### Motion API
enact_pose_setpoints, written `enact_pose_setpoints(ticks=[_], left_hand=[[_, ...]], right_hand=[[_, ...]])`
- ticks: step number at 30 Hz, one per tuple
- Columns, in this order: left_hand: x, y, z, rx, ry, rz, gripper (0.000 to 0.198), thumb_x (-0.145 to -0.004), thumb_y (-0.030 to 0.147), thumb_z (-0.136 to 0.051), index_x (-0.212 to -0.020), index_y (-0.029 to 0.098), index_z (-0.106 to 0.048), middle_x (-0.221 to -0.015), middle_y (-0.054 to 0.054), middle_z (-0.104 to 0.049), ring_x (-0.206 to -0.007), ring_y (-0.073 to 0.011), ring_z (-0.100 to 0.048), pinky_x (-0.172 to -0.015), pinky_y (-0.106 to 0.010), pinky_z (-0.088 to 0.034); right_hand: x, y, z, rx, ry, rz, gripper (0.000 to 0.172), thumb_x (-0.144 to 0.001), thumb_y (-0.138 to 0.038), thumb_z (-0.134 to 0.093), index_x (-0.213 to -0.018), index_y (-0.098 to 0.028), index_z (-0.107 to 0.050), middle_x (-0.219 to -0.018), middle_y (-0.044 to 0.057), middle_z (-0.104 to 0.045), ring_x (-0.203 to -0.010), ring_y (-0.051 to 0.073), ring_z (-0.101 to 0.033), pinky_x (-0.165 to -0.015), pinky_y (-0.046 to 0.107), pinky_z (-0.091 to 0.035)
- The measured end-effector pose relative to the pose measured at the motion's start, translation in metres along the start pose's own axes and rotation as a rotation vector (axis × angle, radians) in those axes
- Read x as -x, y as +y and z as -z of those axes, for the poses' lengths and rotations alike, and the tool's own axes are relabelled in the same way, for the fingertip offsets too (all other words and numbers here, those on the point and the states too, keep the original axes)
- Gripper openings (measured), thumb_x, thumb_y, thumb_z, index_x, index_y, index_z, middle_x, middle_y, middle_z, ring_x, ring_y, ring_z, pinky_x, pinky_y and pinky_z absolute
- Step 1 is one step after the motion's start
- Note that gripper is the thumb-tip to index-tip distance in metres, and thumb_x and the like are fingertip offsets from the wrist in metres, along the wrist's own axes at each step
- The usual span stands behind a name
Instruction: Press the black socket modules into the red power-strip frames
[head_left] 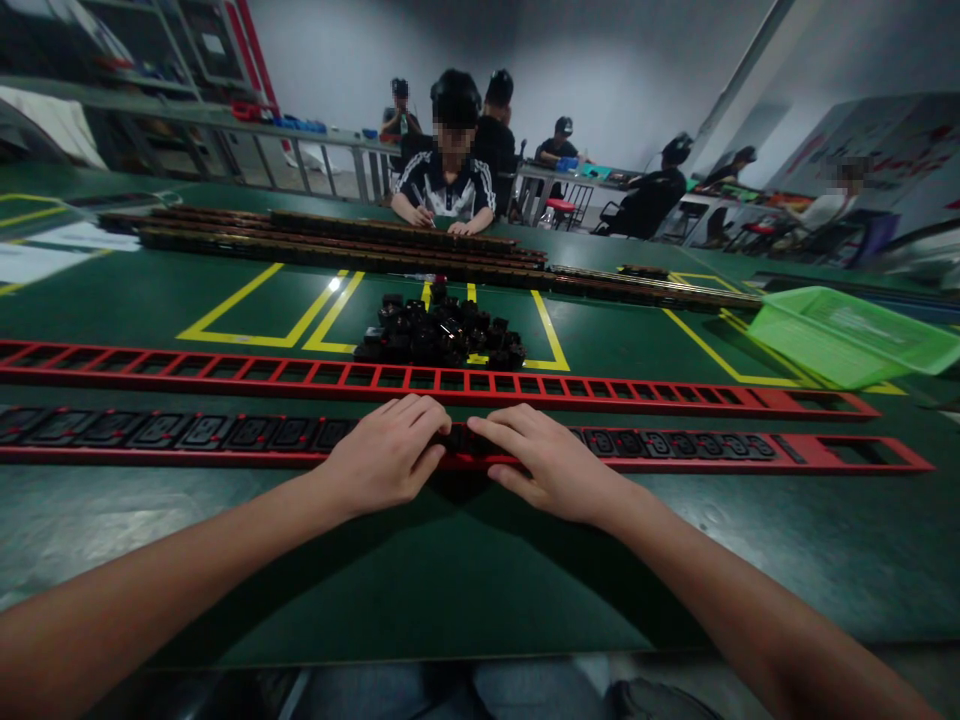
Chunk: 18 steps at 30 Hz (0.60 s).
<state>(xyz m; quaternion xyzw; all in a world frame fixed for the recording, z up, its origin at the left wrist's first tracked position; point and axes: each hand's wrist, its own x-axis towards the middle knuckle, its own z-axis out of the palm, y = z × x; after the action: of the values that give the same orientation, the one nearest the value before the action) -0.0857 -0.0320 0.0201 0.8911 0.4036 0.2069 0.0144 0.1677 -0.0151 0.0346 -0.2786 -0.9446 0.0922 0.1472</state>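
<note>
My left hand [394,450] curls over the nearer long red frame [810,455], fingers and thumb closed at a black socket module [455,438] set among its openings. Opposite it, my right hand [551,462] reaches in with its fingers stretched out and the thumb apart. Its index fingertip rests at the module's right side, and the thumb lies by the frame's near edge. Black socket modules [206,430] fill the frame on both sides of my hands. The part directly under my fingers is partly hidden.
A second red frame [337,376] with bare openings lies just beyond. Behind it is a pile of black modules [442,332]. Long dark metal strips [337,245] cross the green table [480,590]. A green basket [855,335] stands right. A person [450,170] sits opposite, writing.
</note>
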Motion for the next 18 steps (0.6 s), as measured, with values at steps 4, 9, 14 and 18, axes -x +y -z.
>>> enact_pose_setpoints(ticks=[4,9,14,18], left_hand=[[-0.0002,0.0002,0.0005,-0.005,-0.005,-0.002,0.008,-0.094,0.019,-0.047,-0.1,0.02,-0.052,-0.103,-0.007,-0.062,-0.093,-0.022,-0.057,-0.082,-0.038,-0.047],[-0.0007,0.0003,0.0017,0.015,-0.026,0.01,0.007,-0.095,0.019,-0.047,-0.099,0.019,-0.052,-0.104,-0.007,-0.061,-0.093,-0.0221,-0.057,-0.082,-0.038,-0.047],[-0.0011,0.0005,0.0021,0.01,-0.02,0.013,0.006,-0.093,0.02,-0.05,-0.099,0.019,-0.053,-0.102,-0.007,-0.062,-0.092,-0.0218,-0.057,-0.081,-0.038,-0.047],[-0.0008,0.0,0.0019,0.005,-0.021,0.003,0.004,-0.093,0.021,-0.05,-0.097,0.02,-0.052,-0.103,-0.006,-0.062,-0.092,-0.0214,-0.058,-0.081,-0.037,-0.047]], right_hand=[[-0.0006,-0.0008,0.001,0.035,-0.014,0.006,0.046,-0.095,-0.024,-0.06,-0.14,-0.018,-0.054,-0.125,0.015,-0.06,-0.113,0.028,-0.055,-0.095,0.047,-0.052],[-0.0007,-0.0014,0.0012,0.033,-0.017,0.005,0.042,-0.096,-0.024,-0.059,-0.138,-0.019,-0.055,-0.125,0.014,-0.06,-0.113,0.027,-0.054,-0.096,0.047,-0.051],[0.0,0.0003,0.0,0.022,-0.002,0.01,0.042,-0.095,-0.024,-0.059,-0.137,-0.019,-0.057,-0.125,0.015,-0.06,-0.113,0.028,-0.055,-0.095,0.049,-0.051],[-0.0001,-0.0001,0.0007,0.019,-0.009,0.008,0.044,-0.095,-0.024,-0.059,-0.138,-0.02,-0.055,-0.124,0.014,-0.06,-0.112,0.027,-0.055,-0.094,0.049,-0.052]])
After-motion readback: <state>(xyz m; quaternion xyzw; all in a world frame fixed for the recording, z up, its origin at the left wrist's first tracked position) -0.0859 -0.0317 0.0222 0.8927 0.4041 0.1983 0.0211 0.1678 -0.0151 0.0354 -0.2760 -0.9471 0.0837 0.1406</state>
